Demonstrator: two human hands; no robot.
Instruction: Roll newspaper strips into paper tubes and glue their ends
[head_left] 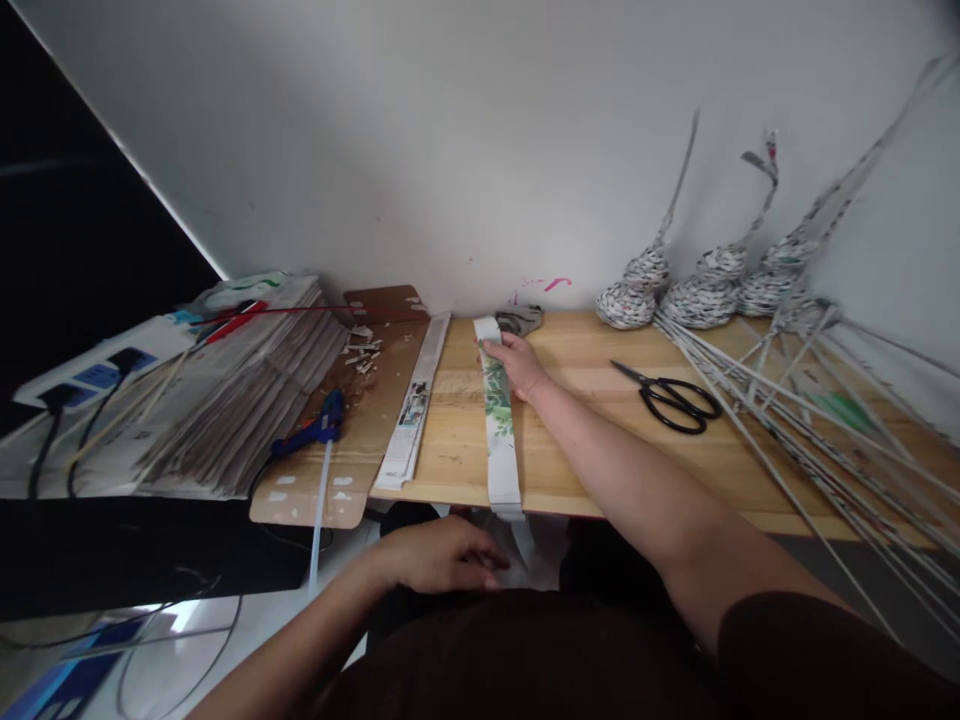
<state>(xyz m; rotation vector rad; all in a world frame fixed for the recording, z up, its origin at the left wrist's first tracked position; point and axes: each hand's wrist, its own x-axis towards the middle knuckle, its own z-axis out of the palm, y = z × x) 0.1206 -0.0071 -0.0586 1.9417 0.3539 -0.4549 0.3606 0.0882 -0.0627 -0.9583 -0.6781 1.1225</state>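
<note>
A long white paper strip (501,440) with a green leaf print lies upright in my view on the wooden table (450,430), its near end hanging over the front edge. My right hand (519,363) grips the strip near its far end, thumb on top and fingers at the side. Below the table edge, in front of my body, my left hand (452,555) hovers with its fingers loosely bent and thumb apart, nothing visible in it. To the left, a pile of printed paper strips (409,430) lies on the table beside a brown cardboard sheet (307,500).
Black-handled scissors (675,402) lie to the right. Woven paper gourd shapes (701,300) and thin paper rods (795,450) fill the right side. A blue glue gun (319,425), stacked newspapers (247,400) and a power strip (105,365) are at left. A grey cloth (521,318) sits against the wall.
</note>
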